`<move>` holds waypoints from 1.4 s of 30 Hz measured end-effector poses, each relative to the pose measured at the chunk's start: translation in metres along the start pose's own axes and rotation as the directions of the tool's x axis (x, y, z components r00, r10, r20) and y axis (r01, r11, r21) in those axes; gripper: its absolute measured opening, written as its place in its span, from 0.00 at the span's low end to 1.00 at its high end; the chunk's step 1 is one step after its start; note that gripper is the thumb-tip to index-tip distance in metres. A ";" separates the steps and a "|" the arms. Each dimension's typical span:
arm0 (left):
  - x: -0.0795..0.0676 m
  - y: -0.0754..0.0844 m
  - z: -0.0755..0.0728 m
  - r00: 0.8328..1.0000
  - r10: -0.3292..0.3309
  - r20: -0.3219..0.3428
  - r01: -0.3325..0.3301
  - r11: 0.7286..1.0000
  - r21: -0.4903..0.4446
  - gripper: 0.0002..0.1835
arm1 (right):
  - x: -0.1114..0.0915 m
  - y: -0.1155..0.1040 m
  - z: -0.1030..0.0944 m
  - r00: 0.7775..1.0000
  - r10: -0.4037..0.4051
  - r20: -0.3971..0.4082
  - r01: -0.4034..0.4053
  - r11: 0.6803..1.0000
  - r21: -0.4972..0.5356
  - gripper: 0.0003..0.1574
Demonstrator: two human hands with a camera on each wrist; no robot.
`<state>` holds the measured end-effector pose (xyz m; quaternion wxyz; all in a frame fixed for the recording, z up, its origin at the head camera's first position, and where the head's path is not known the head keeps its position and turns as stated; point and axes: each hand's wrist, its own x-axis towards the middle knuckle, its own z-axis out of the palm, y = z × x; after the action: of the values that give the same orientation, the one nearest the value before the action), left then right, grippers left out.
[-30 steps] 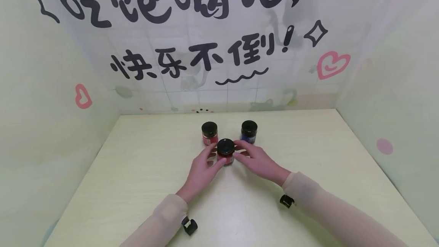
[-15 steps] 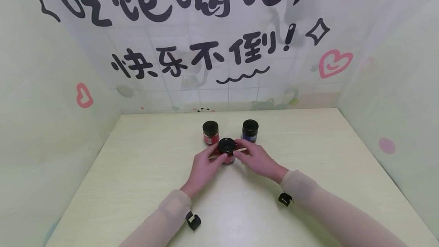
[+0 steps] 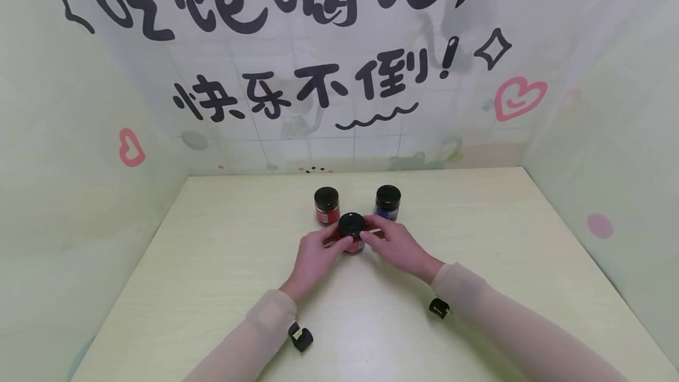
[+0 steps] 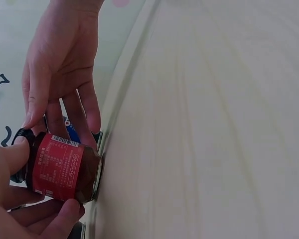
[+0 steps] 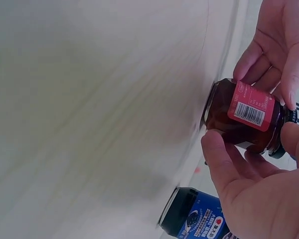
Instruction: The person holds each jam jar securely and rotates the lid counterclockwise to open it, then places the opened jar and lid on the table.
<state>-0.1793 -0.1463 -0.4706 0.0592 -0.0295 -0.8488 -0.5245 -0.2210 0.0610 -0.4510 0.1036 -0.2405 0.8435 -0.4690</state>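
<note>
A small glass jar (image 3: pixel 352 225) with a black lid and a red label stands upright on the table between both hands. My left hand (image 3: pixel 315 257) grips its left side, thumb at the front near the lid. From the right, my right hand (image 3: pixel 402 249) holds the same jar, thumb on the lid and fingers curled behind. The label and barcode (image 5: pixel 249 113) show in the right wrist view; the lid is partly covered by fingers. Just behind stand a second red-labelled jar (image 3: pixel 326 210) on the left and a blue-labelled jar (image 3: pixel 388 204) on the right.
The pale wooden table (image 3: pixel 212 264) meets a back wall (image 3: pixel 239 146) with black lettering close behind the jars. Side walls (image 3: pixel 594 164) close it in at left and right. A small black device (image 3: pixel 300 337) hangs under each wrist.
The left fingers have closed in against the front jar, with the gap seen one second ago gone. The right hand stays nearly still; the jars keep their places.
</note>
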 end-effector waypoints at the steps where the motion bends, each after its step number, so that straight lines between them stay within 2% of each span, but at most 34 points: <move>1: 0.000 0.001 0.000 1.000 -0.001 0.001 0.001 1.000 0.001 0.30 | 0.000 0.000 0.000 1.000 -0.001 -0.006 0.001 1.000 -0.005 0.26; 5: 0.002 0.002 0.001 1.000 -0.001 0.007 0.001 1.000 -0.004 0.31 | 0.001 0.000 0.001 0.999 -0.013 -0.033 0.012 1.000 -0.022 0.24; 11: 0.001 0.005 0.000 1.000 -0.008 0.029 0.010 0.998 -0.064 0.34 | -0.001 -0.003 0.000 0.997 -0.025 -0.077 0.021 0.999 -0.047 0.21; 15: 0.000 0.009 -0.002 1.000 0.015 0.021 -0.013 0.994 -0.111 0.35 | -0.001 -0.005 -0.003 0.994 -0.041 -0.103 0.037 0.999 -0.039 0.21; 22: -0.003 0.014 -0.005 0.999 0.053 -0.004 -0.053 0.979 -0.199 0.35 | -0.006 -0.014 -0.007 0.994 -0.020 -0.110 0.026 0.998 0.057 0.23; 31: -0.005 0.018 -0.007 1.000 0.013 0.002 -0.012 0.965 -0.261 0.38 | -0.008 -0.020 -0.009 0.996 -0.022 -0.084 0.041 0.975 0.220 0.25; 35: -0.006 0.021 -0.006 1.000 -0.011 0.003 0.011 0.964 -0.266 0.39 | -0.009 -0.022 -0.010 0.996 -0.012 -0.085 0.034 0.965 0.258 0.24; 42: -0.008 0.025 -0.004 0.999 0.001 -0.047 -0.010 0.981 -0.194 0.41 | -0.008 -0.026 -0.008 0.997 -0.006 -0.079 0.029 0.954 0.297 0.23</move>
<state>-0.1680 -0.1391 -0.4477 0.0772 -0.0255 -0.7918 -0.6053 -0.2091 0.0596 -0.4251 0.1020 -0.2116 0.7643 -0.6005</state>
